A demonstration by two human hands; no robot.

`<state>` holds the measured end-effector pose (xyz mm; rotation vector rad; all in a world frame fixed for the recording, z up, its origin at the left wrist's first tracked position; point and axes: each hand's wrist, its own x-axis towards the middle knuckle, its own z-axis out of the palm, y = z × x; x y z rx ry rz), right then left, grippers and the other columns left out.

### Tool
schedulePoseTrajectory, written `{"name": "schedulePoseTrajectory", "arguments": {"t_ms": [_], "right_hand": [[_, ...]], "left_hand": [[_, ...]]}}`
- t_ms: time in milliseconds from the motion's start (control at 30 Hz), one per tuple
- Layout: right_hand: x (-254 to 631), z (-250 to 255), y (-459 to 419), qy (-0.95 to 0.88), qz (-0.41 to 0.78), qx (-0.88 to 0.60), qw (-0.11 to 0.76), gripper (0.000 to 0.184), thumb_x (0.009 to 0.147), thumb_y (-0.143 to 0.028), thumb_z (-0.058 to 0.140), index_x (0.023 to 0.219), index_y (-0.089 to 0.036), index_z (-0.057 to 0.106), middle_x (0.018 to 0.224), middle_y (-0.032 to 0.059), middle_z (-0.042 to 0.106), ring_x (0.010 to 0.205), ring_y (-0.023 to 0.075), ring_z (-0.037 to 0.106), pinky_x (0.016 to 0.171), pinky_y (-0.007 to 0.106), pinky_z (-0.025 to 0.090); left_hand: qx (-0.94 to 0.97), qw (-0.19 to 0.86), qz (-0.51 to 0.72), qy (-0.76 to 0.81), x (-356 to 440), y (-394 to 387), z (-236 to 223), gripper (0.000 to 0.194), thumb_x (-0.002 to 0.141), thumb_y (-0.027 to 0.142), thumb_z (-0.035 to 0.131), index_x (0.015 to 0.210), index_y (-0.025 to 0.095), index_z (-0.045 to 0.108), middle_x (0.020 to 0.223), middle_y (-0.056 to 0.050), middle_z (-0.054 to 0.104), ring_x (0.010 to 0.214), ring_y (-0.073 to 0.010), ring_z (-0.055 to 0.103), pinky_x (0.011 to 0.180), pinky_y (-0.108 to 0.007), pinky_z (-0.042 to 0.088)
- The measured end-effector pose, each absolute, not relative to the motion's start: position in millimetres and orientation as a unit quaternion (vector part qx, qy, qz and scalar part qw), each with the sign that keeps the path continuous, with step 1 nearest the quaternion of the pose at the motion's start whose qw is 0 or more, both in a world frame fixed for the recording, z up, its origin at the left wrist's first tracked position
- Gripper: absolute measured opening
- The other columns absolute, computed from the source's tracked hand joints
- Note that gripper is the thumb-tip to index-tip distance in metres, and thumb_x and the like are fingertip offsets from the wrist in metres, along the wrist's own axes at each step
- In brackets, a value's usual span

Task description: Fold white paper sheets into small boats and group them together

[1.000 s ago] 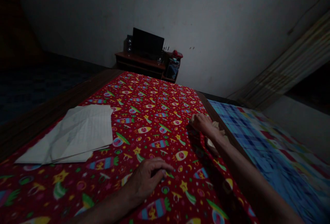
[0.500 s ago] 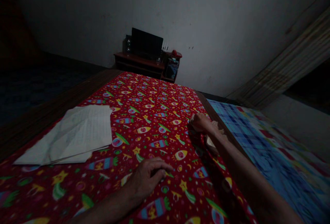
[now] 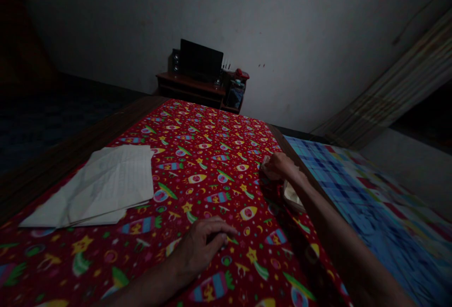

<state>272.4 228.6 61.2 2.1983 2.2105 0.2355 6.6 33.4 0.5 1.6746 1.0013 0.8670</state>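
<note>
My left hand [image 3: 205, 241] lies on the red cloth [image 3: 208, 198] printed with rockets and stars. Its fingers are loosely bent, the thumb stands apart, and nothing is in it. Farther off, near the cloth's right edge, my right hand [image 3: 278, 165] is closed with the knuckles up. Something pale and crumpled [image 3: 265, 165] shows at its fingers, too dark to name. Under the right forearm sits a small pale open container [image 3: 292, 197], partly hidden by the arm. To the left lies a stack of creased, printed paper sheets [image 3: 116, 184].
Brown wood [image 3: 300, 158] borders the cloth. Beyond it stands a desk [image 3: 190, 83] with a dark monitor [image 3: 201, 60] and a speaker [image 3: 175, 60]. A blue checked and patchwork covering [image 3: 353, 194] spreads to the right, below a curtain [image 3: 381, 95]. The room is dim.
My right hand has shifted slightly right, and the pale crumpled thing now shows at its fingers rather than behind the wrist. More of the container is visible. My left hand has stayed still.
</note>
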Motion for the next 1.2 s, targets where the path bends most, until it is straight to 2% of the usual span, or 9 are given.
{"name": "schedulePoseTrajectory", "arguments": {"t_ms": [133, 300, 400, 500, 667, 833, 1033, 1200], "right_hand": [[280, 79, 226, 0.715, 0.078, 0.694, -0.035, 0.029, 0.080, -0.036, 0.051, 0.077, -0.012, 0.069, 0.070, 0.0094, 0.065, 0.063, 0.0159, 0.059, 0.052, 0.022, 0.033], [295, 101, 223, 0.718, 0.084, 0.685, -0.091, 0.037, 0.084, -0.034, 0.043, 0.068, -0.011, 0.067, 0.057, 0.0057, 0.059, 0.053, 0.0119, 0.051, 0.047, 0.022, 0.027], [307, 106, 218, 0.721, 0.070, 0.679, -0.114, 0.040, 0.083, -0.036, 0.042, 0.069, -0.010, 0.068, 0.054, 0.0044, 0.058, 0.050, 0.0115, 0.050, 0.046, 0.021, 0.028], [318, 102, 210, 0.731, 0.050, 0.670, -0.120, 0.034, 0.080, -0.032, 0.045, 0.072, -0.010, 0.069, 0.056, 0.0039, 0.060, 0.051, 0.0121, 0.052, 0.046, 0.021, 0.030], [333, 86, 194, 0.794, 0.006, 0.606, -0.056, 0.023, 0.076, -0.029, 0.053, 0.082, -0.016, 0.071, 0.071, 0.0042, 0.067, 0.061, 0.0143, 0.059, 0.051, 0.020, 0.035], [335, 74, 185, 0.803, 0.067, 0.593, -0.016, 0.023, 0.078, -0.030, 0.057, 0.093, -0.020, 0.070, 0.086, 0.0070, 0.069, 0.073, 0.0170, 0.061, 0.057, 0.021, 0.038], [331, 74, 186, 0.770, 0.055, 0.635, 0.027, 0.024, 0.080, -0.031, 0.058, 0.096, -0.020, 0.070, 0.086, 0.0065, 0.070, 0.076, 0.0164, 0.062, 0.058, 0.020, 0.038], [325, 70, 188, 0.739, 0.049, 0.671, 0.043, 0.022, 0.080, -0.032, 0.058, 0.091, -0.021, 0.073, 0.083, 0.0070, 0.071, 0.072, 0.0166, 0.063, 0.055, 0.021, 0.037]], "left_hand": [[0.687, 0.485, 0.358, 0.406, 6, 34, 2, 0.026, 0.082, 0.021, 0.047, 0.091, 0.018, 0.071, 0.085, -0.005, 0.066, 0.075, -0.0144, 0.063, 0.069, -0.023, 0.048], [0.686, 0.487, 0.360, 0.403, 6, 33, -1, 0.026, 0.082, 0.020, 0.048, 0.092, 0.018, 0.071, 0.084, -0.005, 0.066, 0.075, -0.0142, 0.063, 0.069, -0.022, 0.047], [0.692, 0.480, 0.362, 0.399, 6, 34, -6, 0.025, 0.083, 0.020, 0.048, 0.092, 0.020, 0.071, 0.084, -0.004, 0.066, 0.075, -0.0138, 0.062, 0.069, -0.022, 0.046], [0.697, 0.477, 0.363, 0.394, 6, 35, -10, 0.026, 0.084, 0.020, 0.046, 0.093, 0.020, 0.071, 0.083, -0.004, 0.065, 0.073, -0.0132, 0.061, 0.067, -0.022, 0.045], [0.701, 0.471, 0.364, 0.393, 6, 35, -9, 0.025, 0.083, 0.021, 0.048, 0.093, 0.020, 0.071, 0.084, -0.004, 0.066, 0.075, -0.0141, 0.062, 0.069, -0.022, 0.046], [0.695, 0.476, 0.358, 0.404, 6, 34, -5, 0.026, 0.082, 0.022, 0.047, 0.092, 0.019, 0.071, 0.084, -0.005, 0.067, 0.074, -0.0145, 0.062, 0.068, -0.023, 0.047], [0.698, 0.475, 0.351, 0.405, 6, 34, -2, 0.026, 0.082, 0.022, 0.047, 0.092, 0.020, 0.071, 0.085, -0.004, 0.067, 0.075, -0.0140, 0.062, 0.069, -0.022, 0.047], [0.693, 0.482, 0.346, 0.410, 7, 34, -1, 0.027, 0.083, 0.023, 0.046, 0.092, 0.019, 0.071, 0.084, -0.005, 0.067, 0.073, -0.0140, 0.062, 0.067, -0.022, 0.047]]}}
